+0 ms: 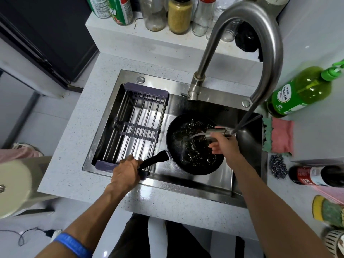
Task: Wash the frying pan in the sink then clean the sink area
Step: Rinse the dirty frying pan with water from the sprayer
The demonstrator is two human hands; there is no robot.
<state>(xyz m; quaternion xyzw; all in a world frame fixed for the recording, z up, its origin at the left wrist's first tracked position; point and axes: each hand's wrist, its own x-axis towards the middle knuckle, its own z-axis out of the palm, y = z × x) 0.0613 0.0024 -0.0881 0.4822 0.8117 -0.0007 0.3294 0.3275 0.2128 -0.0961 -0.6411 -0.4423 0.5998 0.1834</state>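
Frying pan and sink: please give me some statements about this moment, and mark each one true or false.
1. The left hand holds the frying pan by its handle. True.
2. The right hand holds a sponge. False: its grip is on the pull-out spray head.
3. Water runs into the pan. True.
4. The pan sits on the drying rack. False: it is beside the rack, over the sink.
5. The green dish soap bottle stands inside the sink. False: it is on the counter.
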